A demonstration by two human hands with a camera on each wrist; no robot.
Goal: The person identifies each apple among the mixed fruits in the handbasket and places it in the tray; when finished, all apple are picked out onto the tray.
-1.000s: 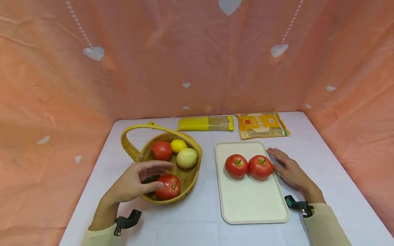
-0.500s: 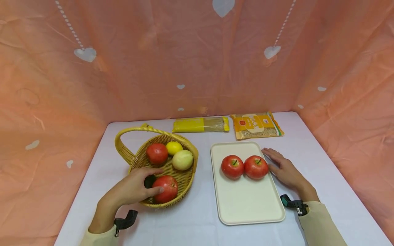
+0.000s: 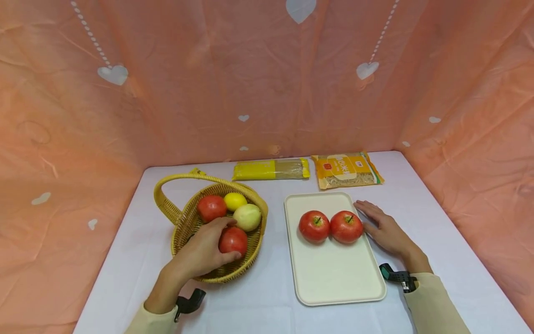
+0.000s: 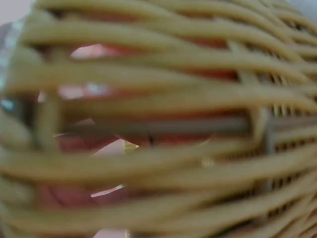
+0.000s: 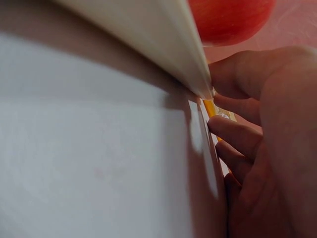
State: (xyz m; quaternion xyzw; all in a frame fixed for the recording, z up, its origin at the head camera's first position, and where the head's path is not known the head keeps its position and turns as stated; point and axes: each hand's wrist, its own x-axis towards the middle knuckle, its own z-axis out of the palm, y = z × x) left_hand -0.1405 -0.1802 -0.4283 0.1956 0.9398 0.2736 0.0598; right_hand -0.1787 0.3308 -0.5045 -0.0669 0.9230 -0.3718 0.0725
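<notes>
My left hand (image 3: 205, 246) reaches into a yellow wicker basket (image 3: 252, 264). Its thumb and fingers are curled round a red apple (image 3: 233, 241). Behind that lie another red fruit (image 3: 212, 208), a lemon (image 3: 235, 202) and a pale yellow-green fruit (image 3: 248, 217). Blurred basket weave (image 4: 148, 74) fills the left wrist view, hiding most of the hand. My right hand (image 3: 385, 234) rests at the right edge of a cream tray (image 3: 333, 278); the thumb touches its rim in the right wrist view and the fingers are extended. On the tray sit two red apples (image 3: 314, 226).
A yellow noodle packet (image 3: 271, 170) and an orange packet of grain (image 3: 347, 170) lie along the back of the white-covered table (image 3: 275, 297). The basket's tall handle (image 3: 167, 204) arches up on the left. A pink curtain (image 3: 267, 83) surrounds the table.
My left hand has closed round the front apple in the basket and shifted it slightly up and right. A dark item seen beside it is now hidden. The right hand has stayed at the tray.
</notes>
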